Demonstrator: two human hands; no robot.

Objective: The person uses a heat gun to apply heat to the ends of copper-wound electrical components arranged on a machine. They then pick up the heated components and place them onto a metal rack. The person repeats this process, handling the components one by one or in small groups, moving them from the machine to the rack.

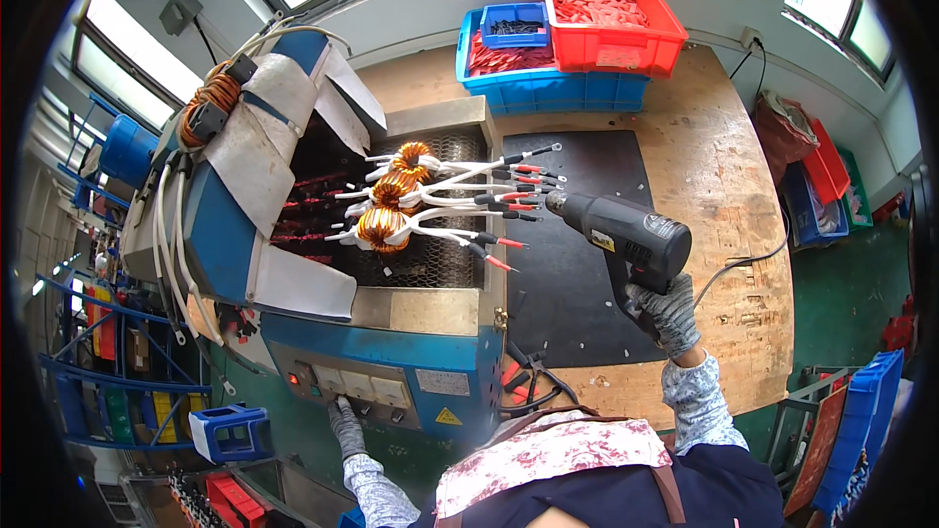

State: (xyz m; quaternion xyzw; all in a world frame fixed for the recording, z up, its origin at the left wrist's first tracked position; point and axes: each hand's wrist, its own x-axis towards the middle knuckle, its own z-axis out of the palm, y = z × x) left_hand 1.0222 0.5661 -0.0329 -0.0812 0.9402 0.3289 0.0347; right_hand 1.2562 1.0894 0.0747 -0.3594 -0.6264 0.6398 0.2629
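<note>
My right hand (669,315), in a grey glove, grips a black heat gun (636,235) by its handle. The gun's nozzle points left, close to the red and black sleeved ends of several white leads (460,203). These leads run from three copper-wound toroid coils (394,190) lying in a row on a mesh conveyor (430,269). Also gloved, my left hand (347,428) reaches to the front control panel (357,389) of the blue machine (469,372), a finger stretched out at its lower edge. Contact with a knob there is too small to make out.
A black mat (577,303) covers part of the wooden table (729,176). At the back stand a red bin (611,59) and a blue bin (558,93) with small parts. The gun's cord (748,262) trails right. A blue stool (232,433) stands lower left.
</note>
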